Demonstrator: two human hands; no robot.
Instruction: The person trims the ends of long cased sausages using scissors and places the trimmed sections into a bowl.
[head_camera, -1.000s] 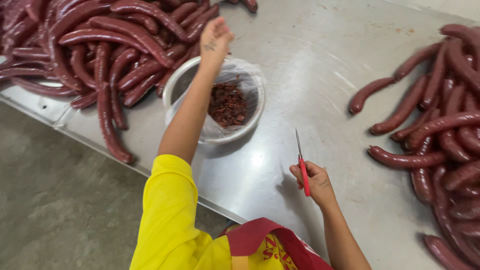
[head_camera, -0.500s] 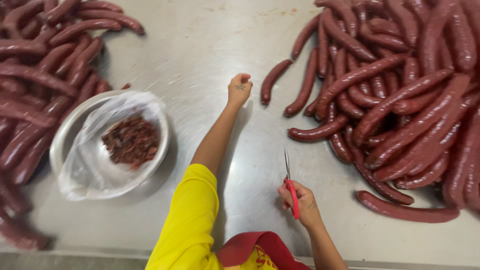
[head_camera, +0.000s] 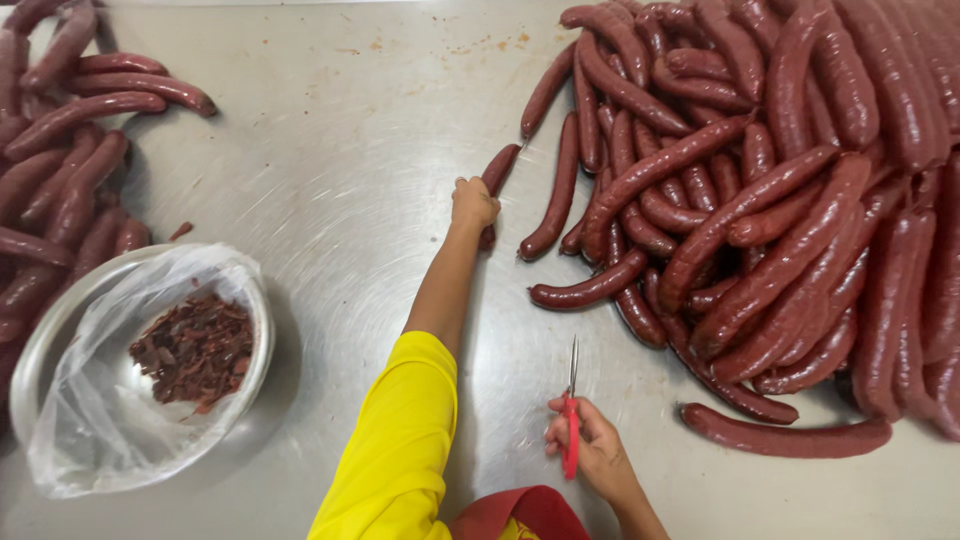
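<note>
Scissors (head_camera: 571, 420) upright, blades away.

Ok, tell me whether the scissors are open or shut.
Shut: the scissors in the right hand show one narrow metal blade line pointing away, with no gap between the blades.

bowl (head_camera: 30, 370), plastic-lined | dark red trimmings (head_camera: 195, 345) inside | sausage pile (head_camera: 60, 190) far left | steel table (head_camera: 340, 130)

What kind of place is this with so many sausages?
Probably a sausage-making workshop or meat kitchen: heaps of dark red sausages lie on a steel table, beside a bag-lined bowl of trimmings.
</note>
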